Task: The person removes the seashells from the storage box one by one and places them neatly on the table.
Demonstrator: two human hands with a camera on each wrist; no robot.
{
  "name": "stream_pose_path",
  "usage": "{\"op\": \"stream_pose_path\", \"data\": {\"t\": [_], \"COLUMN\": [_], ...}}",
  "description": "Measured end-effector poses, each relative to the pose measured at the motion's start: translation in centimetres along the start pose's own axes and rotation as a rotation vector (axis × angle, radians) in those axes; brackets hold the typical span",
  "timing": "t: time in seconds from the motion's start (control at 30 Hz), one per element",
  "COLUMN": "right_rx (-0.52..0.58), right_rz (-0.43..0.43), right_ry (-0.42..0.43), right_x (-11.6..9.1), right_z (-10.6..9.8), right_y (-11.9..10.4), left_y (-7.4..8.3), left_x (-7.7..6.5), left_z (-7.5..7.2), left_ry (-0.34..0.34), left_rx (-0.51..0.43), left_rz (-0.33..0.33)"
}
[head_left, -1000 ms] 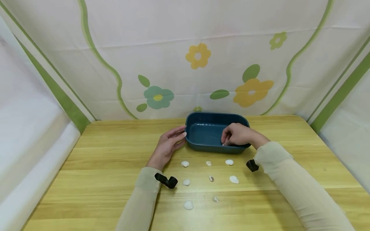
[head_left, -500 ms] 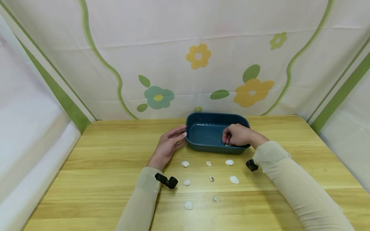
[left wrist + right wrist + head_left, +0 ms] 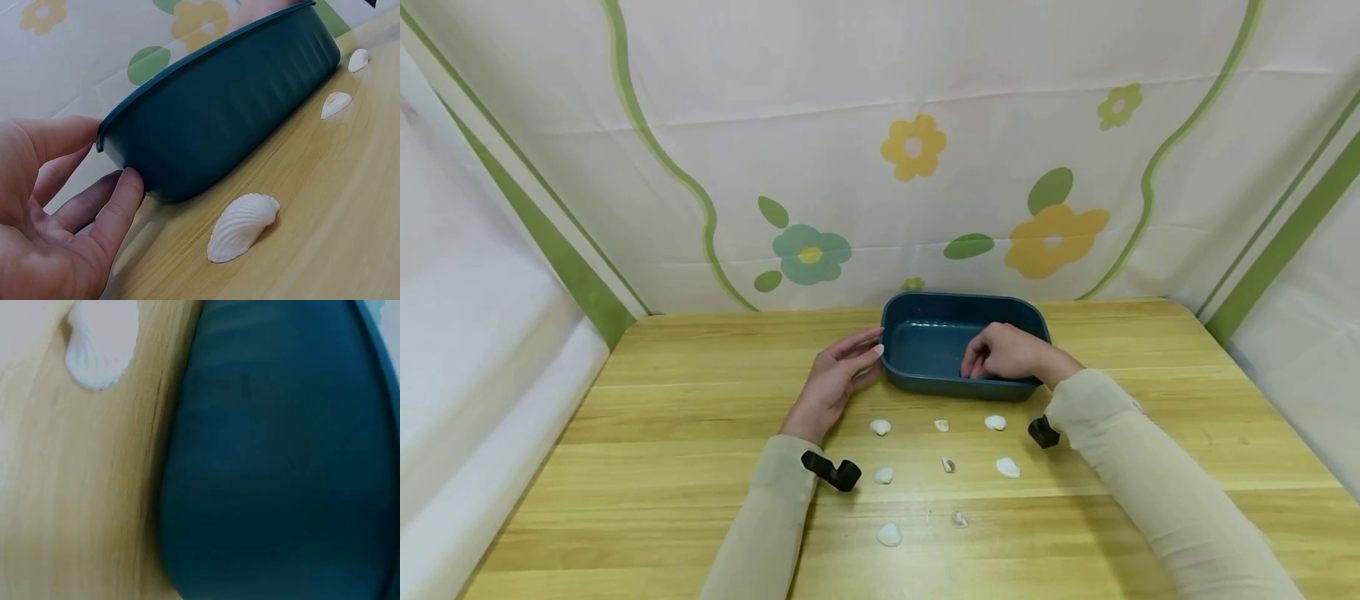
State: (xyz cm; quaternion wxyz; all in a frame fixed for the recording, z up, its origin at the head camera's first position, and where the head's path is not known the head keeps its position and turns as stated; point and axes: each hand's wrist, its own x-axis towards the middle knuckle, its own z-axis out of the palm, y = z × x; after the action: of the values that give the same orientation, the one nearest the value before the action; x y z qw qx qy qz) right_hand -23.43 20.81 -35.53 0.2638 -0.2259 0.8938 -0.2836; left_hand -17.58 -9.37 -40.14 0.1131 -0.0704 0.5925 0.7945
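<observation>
A dark teal rectangular basin (image 3: 925,387) stands at the table's back edge. My left hand (image 3: 833,383) touches its left end; the left wrist view shows fingertips at the rim and on the outer wall (image 3: 212,106). My right hand (image 3: 1011,352) reaches over the right front side into the basin, fingers bent down toward its floor. I cannot tell whether those fingertips hold anything. The right wrist view shows only the basin's outside (image 3: 269,450) and a ribbed white seashell (image 3: 103,344). In front lie more seashells, among them a left one (image 3: 880,427) and a right one (image 3: 1007,467).
Seashells lie in three columns on the wooden table (image 3: 662,467), including a small twisted one (image 3: 949,465) mid-row and a flat one (image 3: 889,534) nearest me. A flower-printed cloth (image 3: 850,167) hangs directly behind the basin. Black camera mounts (image 3: 831,470) jut from both wrists.
My right hand has shifted slightly left inside the basin. A small pale thing beneath its fingers half a second ago is now covered. Left hand, basin and table shells stay put.
</observation>
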Motion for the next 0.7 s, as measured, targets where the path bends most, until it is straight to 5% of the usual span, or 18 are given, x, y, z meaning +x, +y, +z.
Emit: {"op": "stream_pose_path", "data": {"t": [0.7], "right_rx": [0.015], "right_rz": [0.021], "right_ry": [-0.005], "right_x": [1.2], "right_z": [0.1], "right_y": [0.7], "left_y": [-0.1], "left_x": [0.1], "left_z": [0.1], "left_ry": [0.014], "left_rx": [0.005], "left_rz": [-0.003]}}
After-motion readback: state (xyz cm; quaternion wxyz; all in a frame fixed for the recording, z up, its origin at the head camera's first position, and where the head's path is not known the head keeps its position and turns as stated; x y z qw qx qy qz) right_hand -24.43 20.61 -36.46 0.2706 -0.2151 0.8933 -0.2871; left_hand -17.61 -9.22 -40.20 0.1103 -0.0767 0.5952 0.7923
